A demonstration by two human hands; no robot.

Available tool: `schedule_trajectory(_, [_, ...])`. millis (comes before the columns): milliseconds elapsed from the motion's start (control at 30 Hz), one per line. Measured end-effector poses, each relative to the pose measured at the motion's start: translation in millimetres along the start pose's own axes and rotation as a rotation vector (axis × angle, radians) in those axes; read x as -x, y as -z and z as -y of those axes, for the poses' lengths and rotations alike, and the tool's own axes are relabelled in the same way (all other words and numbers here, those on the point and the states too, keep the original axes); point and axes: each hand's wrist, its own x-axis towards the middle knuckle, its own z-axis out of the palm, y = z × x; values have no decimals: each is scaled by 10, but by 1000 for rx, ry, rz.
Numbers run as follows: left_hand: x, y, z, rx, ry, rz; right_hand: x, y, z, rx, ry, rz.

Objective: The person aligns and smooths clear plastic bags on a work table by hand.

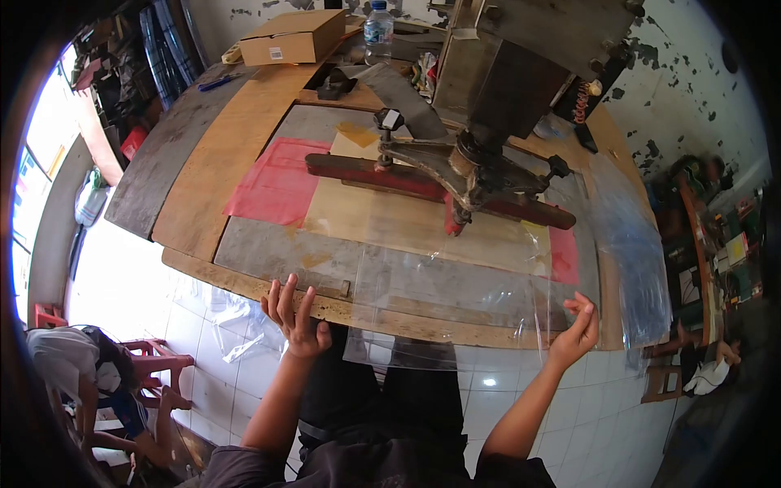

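A clear plastic sheet (443,305) lies across the front of the machine bed, its near edge hanging past the wooden rim. My left hand (297,317) is at the front edge of the table, to the left of the sheet, open with fingers spread and nothing in it. At the sheet's right edge, my right hand (576,329) has its fingers curled in a pinch, seemingly on the plastic; the exact contact is hard to see. Beyond the sheet, a press head with a long red-sided bar (439,191) stands over yellowish and red sheets (277,179) on the grey bed.
A stack of clear plastic (643,268) drapes over the right side of the table. At the back are a cardboard box (293,37), a water bottle (378,32) and a blue pen (215,83). Loose plastic (244,321) hangs at front left. Another person (89,374) sits lower left.
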Motion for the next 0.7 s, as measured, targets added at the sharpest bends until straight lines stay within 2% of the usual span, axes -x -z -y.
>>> schedule_trajectory(700, [-5, 22, 12, -23, -31, 39, 1, 6, -16, -8, -10, 14])
